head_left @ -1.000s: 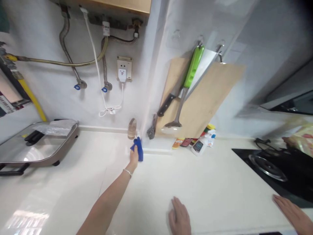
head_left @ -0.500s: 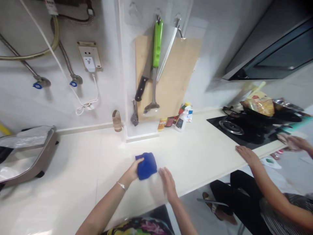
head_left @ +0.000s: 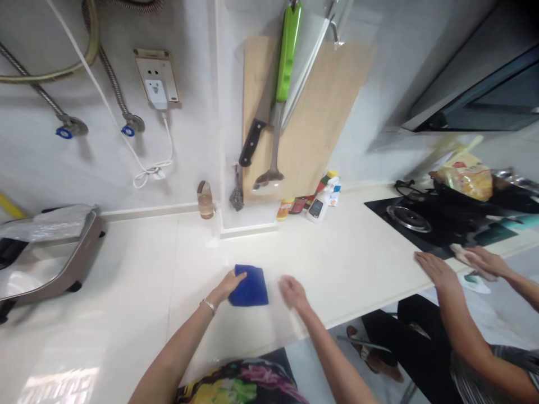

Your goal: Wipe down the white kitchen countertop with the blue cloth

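Observation:
A folded blue cloth [head_left: 251, 287] lies on the white countertop [head_left: 202, 336]. My left hand [head_left: 231, 282], with a bracelet at the wrist, grips its left edge, thumb on top and the fingers partly hidden beneath. To the right of the cloth, and apart from it, is my right hand [head_left: 293, 292]. It is somewhat blurred by motion, its fingers loosely bent and apart, and nothing shows in it.
At the right, another person's hand [head_left: 438, 269] rests on the counter edge; their other hand holds a pale rag [head_left: 467, 261] by the black stove [head_left: 421, 224]. A spray bottle [head_left: 319, 207], a clear brownish container [head_left: 205, 202] and an electric pan [head_left: 63, 264] stand around.
The blue cloth has been turned and lies flatter and squarer. My right hand has shifted slightly up and right, its fingers more bent. The other person's rag hand has moved left.

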The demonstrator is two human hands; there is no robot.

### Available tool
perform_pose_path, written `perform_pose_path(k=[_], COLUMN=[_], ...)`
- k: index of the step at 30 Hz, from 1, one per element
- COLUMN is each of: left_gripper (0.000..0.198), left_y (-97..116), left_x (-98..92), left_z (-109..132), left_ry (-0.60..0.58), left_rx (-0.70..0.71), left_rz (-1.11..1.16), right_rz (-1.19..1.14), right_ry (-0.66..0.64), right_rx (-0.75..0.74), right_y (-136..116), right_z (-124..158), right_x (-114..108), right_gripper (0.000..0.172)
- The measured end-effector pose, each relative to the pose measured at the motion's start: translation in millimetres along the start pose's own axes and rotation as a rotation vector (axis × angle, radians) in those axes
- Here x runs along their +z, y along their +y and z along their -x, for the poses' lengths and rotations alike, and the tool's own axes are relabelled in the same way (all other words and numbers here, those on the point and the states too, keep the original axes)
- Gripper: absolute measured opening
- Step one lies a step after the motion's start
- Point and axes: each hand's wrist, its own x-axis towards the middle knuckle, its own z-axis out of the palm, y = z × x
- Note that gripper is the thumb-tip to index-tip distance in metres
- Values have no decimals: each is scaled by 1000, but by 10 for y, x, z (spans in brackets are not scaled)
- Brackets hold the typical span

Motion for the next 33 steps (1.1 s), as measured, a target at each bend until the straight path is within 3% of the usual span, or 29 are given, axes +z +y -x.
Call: perform_pose_path(k=[5,9,12,15,18,20,22,24,26,29,33], left_gripper=[45,51,51,49,41,42,47,53,56,57,57], left_y=[14,52,72,155,292,347,325,221,67,-145,-237], left_x=[-10,40,88,0,-296,-550,-781,-946,-1037,-1072,-1055], left_z=[119,162,115,37,-42,-104,-172,-234,-280,-325,-345], left_ry=[-94,-155,-134,-5,198,295,448,611,716,787,827], left_rx=[72,132,116,154,261,320,404,451,449,470,501], left_rz=[-10,-39,6,-114,-262,-316,-515,-802,-1038,-1237,-1348], right_rz=[-38,-58,0,140,339,458,539,650,952,1221,1300], right_ry=[-138,-212,-175,-77,116,231,262,227,207,236,272], right_rx=[7,-14,-50,-109,-152,-156,-148,-142,-157,-199,-228], right_y=[-46,-90,-104,-130,-168,-166,-118,-21,102,267,329], right_z=[335,487,401,91,-289,-453,-499,-441,-331,-200,-242], right_x=[560,632,422,-10,-469,-599,-503,-236,62,325,389], right_gripper=[65,58,59,58,63,70,69,63,62,64,65])
